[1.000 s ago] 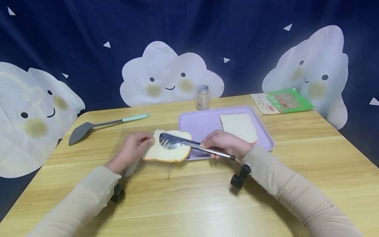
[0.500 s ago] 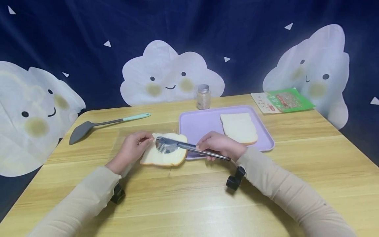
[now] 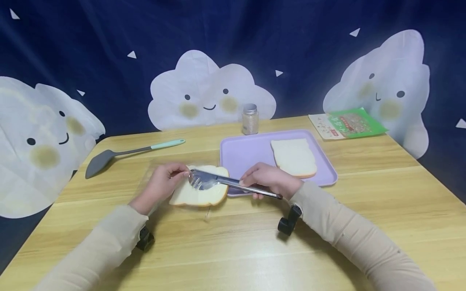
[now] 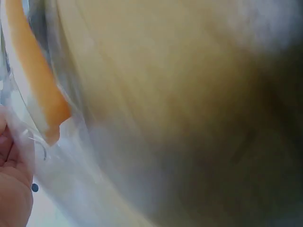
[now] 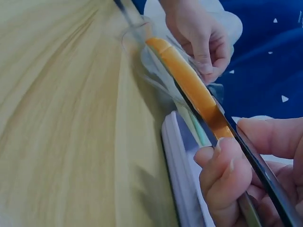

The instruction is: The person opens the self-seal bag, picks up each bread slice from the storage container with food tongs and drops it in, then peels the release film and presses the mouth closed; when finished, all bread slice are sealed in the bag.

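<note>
My right hand (image 3: 267, 178) grips metal tongs (image 3: 251, 188), whose jaws clamp a slice of bread (image 3: 194, 197) from above and below. In the right wrist view the slice's orange-brown crust (image 5: 189, 85) shows between the two arms of the tongs. My left hand (image 3: 164, 184) pinches the edge of a clear plastic bag (image 4: 61, 179) at the slice's left side. The bag's film surrounds at least the left part of the slice, held above the table; its full outline is hard to see. Only part of my left hand appears in the left wrist view.
A lilac tray (image 3: 243, 151) carries a second slice of bread (image 3: 295, 157). Behind it stands a jar with a metal lid (image 3: 250, 119). A green-and-white packet (image 3: 347, 124) lies back right, and a grey turner with a mint handle (image 3: 123, 152) lies left.
The right hand has moved left and slightly toward me, carrying the tongs and slice deeper into the bag. The left hand has hardly moved.
</note>
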Tool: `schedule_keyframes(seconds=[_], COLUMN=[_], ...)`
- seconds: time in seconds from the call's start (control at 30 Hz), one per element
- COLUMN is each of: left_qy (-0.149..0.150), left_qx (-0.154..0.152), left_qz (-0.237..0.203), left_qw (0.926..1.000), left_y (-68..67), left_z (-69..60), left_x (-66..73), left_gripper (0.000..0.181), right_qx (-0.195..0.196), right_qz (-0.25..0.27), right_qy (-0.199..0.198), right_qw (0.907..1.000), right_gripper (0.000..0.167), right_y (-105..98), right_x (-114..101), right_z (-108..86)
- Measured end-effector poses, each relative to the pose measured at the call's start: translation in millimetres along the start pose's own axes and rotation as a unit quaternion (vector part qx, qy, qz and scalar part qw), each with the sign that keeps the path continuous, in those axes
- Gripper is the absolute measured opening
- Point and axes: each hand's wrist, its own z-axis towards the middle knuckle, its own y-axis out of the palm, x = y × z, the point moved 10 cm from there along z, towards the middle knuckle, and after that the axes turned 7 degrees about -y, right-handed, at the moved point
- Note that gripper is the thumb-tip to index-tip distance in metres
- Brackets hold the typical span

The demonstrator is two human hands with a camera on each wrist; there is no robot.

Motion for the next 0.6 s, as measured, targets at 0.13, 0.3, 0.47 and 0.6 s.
schedule_keyframes(seconds=[0.13,0.3,0.47,0.6], left_qy=[0.017,0.049,0.038,0.010], left_qx=[0.024,0.069,0.052,0.045], left_qz=[0.000,0.014,0.018,0.030], left_qw=[0.9996,0.9963,0.9978,0.9985], left_y=[-2.7,-13.0,-11.6,-12.4], left_z=[-1.4,-5.4,-4.3,-2.7], left_x=[5.4,17.4,12.0,-1.2], left_gripper=[0.007,0.007,0.007,0.010], right_qx=[0.003,0.012,0.000,-0.015], right_qz=[-0.016,-0.051,-0.021,-0.006], right_qy=[-0.007,-0.014,-0.008,-0.010], right_qw=[0.9998,0.9985,0.9997,0.9998], right_gripper=[0.031,0.029,0.032,0.034], right_y=[0,2,5,6], right_x=[2,-3,-2,-1], right_z=[2.1,3.4,0.0,-3.8])
